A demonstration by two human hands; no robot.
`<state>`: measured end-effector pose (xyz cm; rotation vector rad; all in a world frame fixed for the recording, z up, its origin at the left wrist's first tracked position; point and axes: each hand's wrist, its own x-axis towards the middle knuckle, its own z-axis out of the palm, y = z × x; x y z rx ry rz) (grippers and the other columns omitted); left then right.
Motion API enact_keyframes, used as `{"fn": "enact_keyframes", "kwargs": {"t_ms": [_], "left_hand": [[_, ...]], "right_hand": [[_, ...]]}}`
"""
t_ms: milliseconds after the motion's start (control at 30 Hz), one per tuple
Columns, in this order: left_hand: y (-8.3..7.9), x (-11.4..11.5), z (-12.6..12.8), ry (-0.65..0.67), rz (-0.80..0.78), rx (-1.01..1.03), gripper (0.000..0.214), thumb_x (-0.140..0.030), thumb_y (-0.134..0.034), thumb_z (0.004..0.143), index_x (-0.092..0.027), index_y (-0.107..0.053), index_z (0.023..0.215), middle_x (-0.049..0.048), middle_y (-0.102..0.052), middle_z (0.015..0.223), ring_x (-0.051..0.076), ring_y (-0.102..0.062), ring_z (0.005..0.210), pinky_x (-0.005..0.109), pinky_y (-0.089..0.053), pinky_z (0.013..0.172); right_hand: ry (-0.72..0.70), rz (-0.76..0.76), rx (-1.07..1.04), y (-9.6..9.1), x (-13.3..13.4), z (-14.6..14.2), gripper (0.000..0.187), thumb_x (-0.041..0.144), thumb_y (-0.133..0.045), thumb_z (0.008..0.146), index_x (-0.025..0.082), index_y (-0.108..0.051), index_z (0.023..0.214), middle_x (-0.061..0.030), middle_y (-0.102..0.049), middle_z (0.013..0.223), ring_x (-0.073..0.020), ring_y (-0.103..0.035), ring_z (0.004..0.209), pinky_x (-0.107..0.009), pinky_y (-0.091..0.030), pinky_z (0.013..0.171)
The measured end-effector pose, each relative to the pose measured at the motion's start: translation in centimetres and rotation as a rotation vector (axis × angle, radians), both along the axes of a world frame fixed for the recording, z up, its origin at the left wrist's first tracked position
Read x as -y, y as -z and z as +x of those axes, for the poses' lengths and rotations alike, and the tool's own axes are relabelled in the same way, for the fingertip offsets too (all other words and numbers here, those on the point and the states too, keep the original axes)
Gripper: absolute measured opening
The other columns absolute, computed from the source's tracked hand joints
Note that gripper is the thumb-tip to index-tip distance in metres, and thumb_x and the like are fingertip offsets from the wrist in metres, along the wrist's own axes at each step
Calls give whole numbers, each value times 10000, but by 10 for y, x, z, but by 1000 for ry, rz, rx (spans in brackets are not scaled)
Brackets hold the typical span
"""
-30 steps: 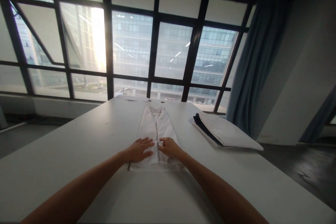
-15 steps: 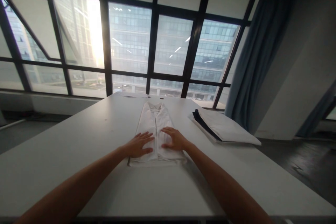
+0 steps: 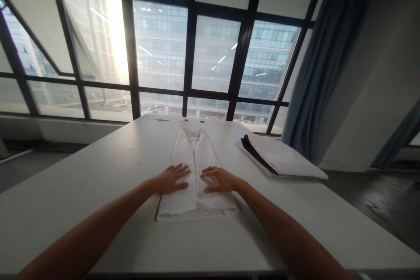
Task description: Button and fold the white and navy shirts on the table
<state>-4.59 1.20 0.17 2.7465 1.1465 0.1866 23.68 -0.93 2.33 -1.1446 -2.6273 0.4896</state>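
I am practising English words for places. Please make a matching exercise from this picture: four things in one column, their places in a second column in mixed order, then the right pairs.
Things
1. left hand
2. right hand
3. shirt
4. folded cloth

Places
a. near the right edge of the table
b. flat on the right half of the shirt
c. lengthwise in the middle of the table, far end toward the window
d. flat on the left half of the shirt

Pairs: 1-d, 2-b, 3-c, 4-a
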Motion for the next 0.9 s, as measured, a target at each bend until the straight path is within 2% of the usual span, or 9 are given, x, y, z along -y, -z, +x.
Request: {"fn": "enact_keyframes", "kwargs": {"t_ms": [67, 167, 300, 367, 467, 567, 633, 800, 900], "left_hand": [[-1, -2, 0, 41, -33, 12, 667, -696, -411, 858, -279, -502, 1370, 56, -440, 1476, 265, -370, 1368, 379, -265, 1116], [0, -2, 2, -20, 41, 154, 580, -616, -311, 933, -222, -643, 1198, 90, -623, 1281, 237, -536, 1211, 349, -364, 1043], [5, -4, 2, 4, 100, 128, 592, -596, -387, 915, -239, -488, 1377, 72, -432, 1481, 275, -353, 1374, 432, -265, 1122], [5, -7, 1, 44, 42, 95, 544, -598, -382, 918, -271, -544, 1321, 44, -511, 1420, 257, -436, 1317, 409, -306, 1100], [5, -9, 1, -4, 56, 178, 543, -568, -262, 964, -247, -640, 1186, 53, -652, 1240, 210, -564, 1170, 345, -382, 1036], [9, -9, 3, -58, 117, 157, 588, -591, -275, 951, -227, -530, 1336, 82, -490, 1435, 244, -410, 1337, 401, -289, 1111], [12, -7, 5, -46, 88, 61, 624, -619, -320, 929, -251, -428, 1422, 72, -340, 1533, 271, -292, 1409, 454, -223, 1140], [10, -2, 7, -39, 123, 110, 546, -602, -323, 938, -250, -578, 1270, 70, -566, 1359, 238, -494, 1260, 382, -342, 1067], [10, -3, 8, -63, 146, 108, 623, -621, -308, 934, -227, -462, 1391, 98, -416, 1487, 264, -345, 1380, 420, -265, 1119]], "right_hand": [[83, 134, -115, 2, -6, 5, 549, 572, -535, 862, 193, -630, 1248, -123, -601, 1295, -245, -548, 1200, -382, -372, 1054], [143, 272, -91, 10, -17, 13, 563, 507, -601, 835, 158, -605, 1277, -151, -568, 1335, -267, -507, 1250, -393, -368, 1064], [115, 201, -23, 16, -25, 20, 397, 492, -591, 839, 191, -721, 1061, -111, -696, 1125, -236, -647, 1021, -355, -476, 930], [175, 236, -60, 16, -26, 20, 369, 477, -551, 864, 201, -724, 1038, -95, -712, 1076, -222, -661, 965, -355, -488, 903], [136, 301, -63, 16, -27, 20, 413, 450, -605, 824, 200, -684, 1143, -109, -652, 1220, -244, -612, 1093, -373, -456, 962], [131, 265, -32, 16, -27, 19, 311, 393, -576, 840, 202, -721, 1037, -91, -702, 1093, -223, -643, 1010, -346, -472, 928], [159, 296, -32, 18, -26, 16, 333, 383, -574, 841, 194, -703, 1083, -102, -682, 1151, -238, -616, 1077, -365, -447, 968], [75, 275, -1, 22, -20, 7, 380, 424, -567, 857, 223, -663, 1164, -88, -604, 1299, -244, -539, 1204, -386, -389, 1039], [80, 271, 6, 21, -16, 2, 468, 461, -527, 880, 210, -599, 1269, -95, -522, 1395, -255, -450, 1300, -411, -326, 1090]]}}
